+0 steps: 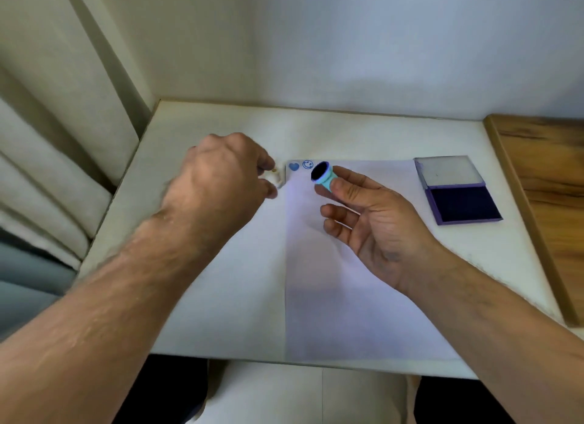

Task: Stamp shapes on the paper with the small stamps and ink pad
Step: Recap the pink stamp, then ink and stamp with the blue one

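A white sheet of paper [357, 265] lies on the white table [316, 130]. Near its top left corner are two blue prints, a heart [294, 166] and a smiley face [307, 164]. My right hand [376, 224] holds a small teal stamp [324, 176] between thumb and fingertip above the paper, its dark inked face tilted up and to the left. My left hand [221, 180] hovers left of the paper's corner, its fingers curled round a small white object [275, 179] that is blurred and partly hidden. The ink pad [459, 191] lies open to the right of the paper.
A wall runs along the back of the table. A wooden surface [550, 186] adjoins the table on the right. Curtain folds [47, 139] hang at the left. The ink pad's raised lid [448, 171] faces up behind its dark blue pad.
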